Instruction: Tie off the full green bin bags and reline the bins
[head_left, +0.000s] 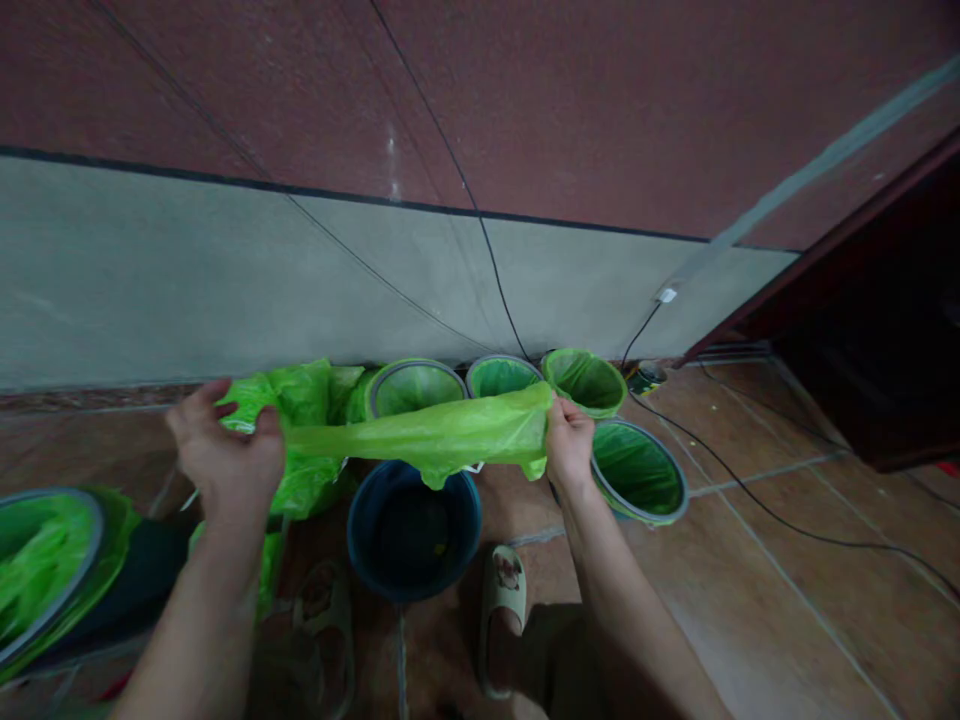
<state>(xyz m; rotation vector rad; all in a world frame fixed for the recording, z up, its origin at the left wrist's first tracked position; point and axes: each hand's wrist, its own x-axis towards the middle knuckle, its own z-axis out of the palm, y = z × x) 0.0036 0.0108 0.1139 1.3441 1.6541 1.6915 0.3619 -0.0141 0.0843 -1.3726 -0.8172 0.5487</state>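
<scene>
A light-green plastic bag (450, 432) stretches sideways in the air, wide at the right and narrowing to the left. My right hand (571, 440) pinches its wide end. My left hand (229, 450) is beside the narrow end, thumb and fingers apart; whether the bag touches its palm side is hidden. Behind that hand lies a heap of green plastic bags (304, 490). Under the stretched bag stands a dark-blue bucket (367, 540) with no liner showing.
Along the wall are several bins with green liners, including a grey-rimmed bin (418, 385) and another bin (641, 470) at right. A lined bin (86, 560) lies tilted at left. A black cable (750, 500) crosses the tiled floor. A slipper (504, 600) is near the bucket.
</scene>
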